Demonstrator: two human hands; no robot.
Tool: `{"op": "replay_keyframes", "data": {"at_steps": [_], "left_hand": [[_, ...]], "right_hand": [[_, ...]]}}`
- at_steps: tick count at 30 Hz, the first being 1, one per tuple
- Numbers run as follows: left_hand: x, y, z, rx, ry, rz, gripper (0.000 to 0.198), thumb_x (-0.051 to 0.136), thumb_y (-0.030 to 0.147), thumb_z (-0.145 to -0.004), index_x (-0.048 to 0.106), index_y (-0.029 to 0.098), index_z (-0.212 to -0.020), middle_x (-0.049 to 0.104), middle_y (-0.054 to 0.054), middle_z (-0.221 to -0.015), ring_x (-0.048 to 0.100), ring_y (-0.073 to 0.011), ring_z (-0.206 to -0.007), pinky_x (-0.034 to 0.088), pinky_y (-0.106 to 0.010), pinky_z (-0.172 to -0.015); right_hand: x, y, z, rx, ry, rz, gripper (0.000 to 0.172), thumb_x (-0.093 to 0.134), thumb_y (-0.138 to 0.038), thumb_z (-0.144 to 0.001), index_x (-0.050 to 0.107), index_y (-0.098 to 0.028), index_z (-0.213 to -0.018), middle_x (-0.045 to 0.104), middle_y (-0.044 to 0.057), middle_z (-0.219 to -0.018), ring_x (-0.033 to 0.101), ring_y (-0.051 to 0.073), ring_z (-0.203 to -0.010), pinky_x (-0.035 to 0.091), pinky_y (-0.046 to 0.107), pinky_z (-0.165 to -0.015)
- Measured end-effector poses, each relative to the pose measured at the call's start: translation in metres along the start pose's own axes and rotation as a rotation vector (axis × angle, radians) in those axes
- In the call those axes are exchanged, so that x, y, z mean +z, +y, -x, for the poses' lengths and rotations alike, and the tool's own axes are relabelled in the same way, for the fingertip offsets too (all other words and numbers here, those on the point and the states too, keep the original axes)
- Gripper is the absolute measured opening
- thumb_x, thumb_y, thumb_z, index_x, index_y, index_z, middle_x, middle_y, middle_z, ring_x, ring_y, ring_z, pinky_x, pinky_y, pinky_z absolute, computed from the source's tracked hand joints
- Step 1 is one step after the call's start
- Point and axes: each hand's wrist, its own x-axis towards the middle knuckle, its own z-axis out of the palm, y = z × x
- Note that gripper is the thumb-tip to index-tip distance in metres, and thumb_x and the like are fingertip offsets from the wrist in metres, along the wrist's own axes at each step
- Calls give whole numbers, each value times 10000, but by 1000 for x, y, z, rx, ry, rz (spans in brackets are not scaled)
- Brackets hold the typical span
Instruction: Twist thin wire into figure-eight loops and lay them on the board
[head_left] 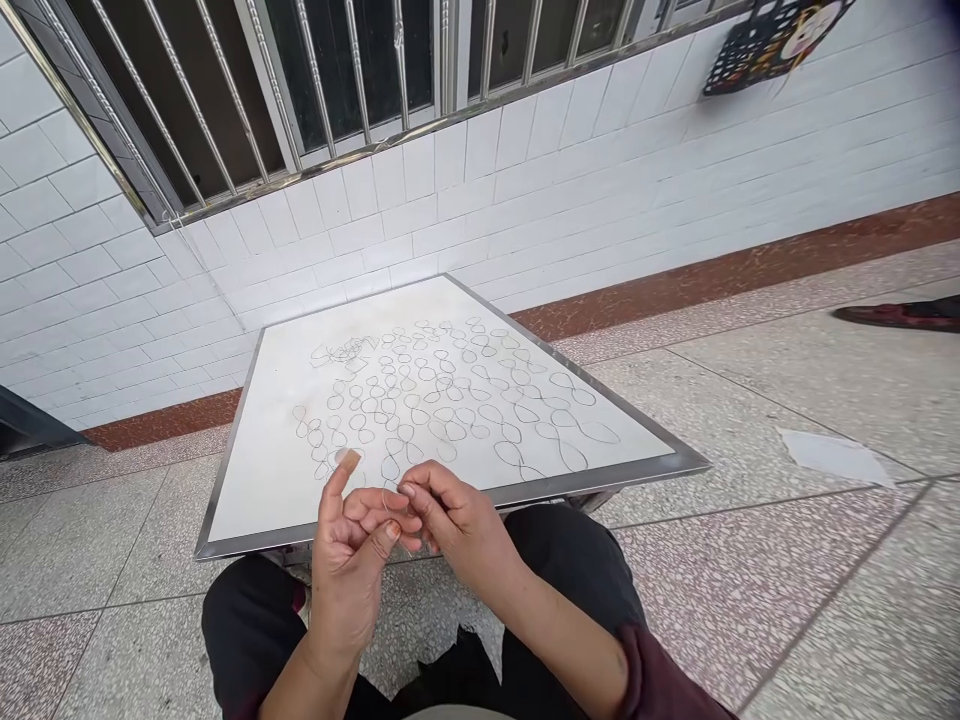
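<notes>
Wire [387,500] downward from right hand [459,525]

Worn items, person's own body. Below the front edge of the steel-rimmed white table [675,462]: black matt cloth trousers [577,550] cover both thighs, with crumpled folds gathered between the legs. Further below that edge, at the right forearm [555,640], a dark maroon fabric sleeve [660,680] ends partway along the arm, loose at its cuff. The left forearm [315,690] shows bare to the frame edge. The left hand [349,570] and right hand [457,525] are ungloved, fingernails trimmed short.
</notes>
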Motion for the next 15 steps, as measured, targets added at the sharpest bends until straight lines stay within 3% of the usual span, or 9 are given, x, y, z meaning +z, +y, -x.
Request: {"op": "replay_keyframes", "data": {"at_steps": [4, 7, 11, 15], "left_hand": [[5, -7, 3, 17, 81, -2, 756, 746, 273, -827, 345, 335, -1465, 698, -23, -966, 683, -159, -774, 550, -260, -631], [6, -7, 5, -5, 75, 11, 800, 773, 268, -801, 338, 337, -1469, 706, -24, -979, 670, -137, -722, 539, -236, -591], [8, -7, 10, 41, 25, -4, 872, 795, 280, -781, 302, 350, -1496, 708, -68, -1111, 679, -165, -813, 578, -308, -694], [10, -12, 13, 133, 111, -35, 894, 781, 336, -795, 258, 351, -1520, 731, -66, -1018, 698, -208, -807, 590, -354, -664]], "right_hand": [[5, -4, 2, 98, -14, -180, 319, 573, -543, -884, 511, -243, -796, 480, -59, -539, 430, 110, -440, 376, 258, -450], [7, -8, 4, 157, -69, -310, 366, 590, -587, -857, 483, -242, -801, 444, -79, -523, 417, 100, -414, 354, 252, -438], [6, -14, 6, 195, -89, -366, 393, 624, -608, -828, 498, -237, -795, 432, -76, -547, 385, 88, -435, 301, 237, -433], [8, -15, 7, 202, -90, -358, 427, 646, -631, -805, 528, -223, -766, 434, -57, -574, 378, 87, -472, 288, 224, -433]]}}
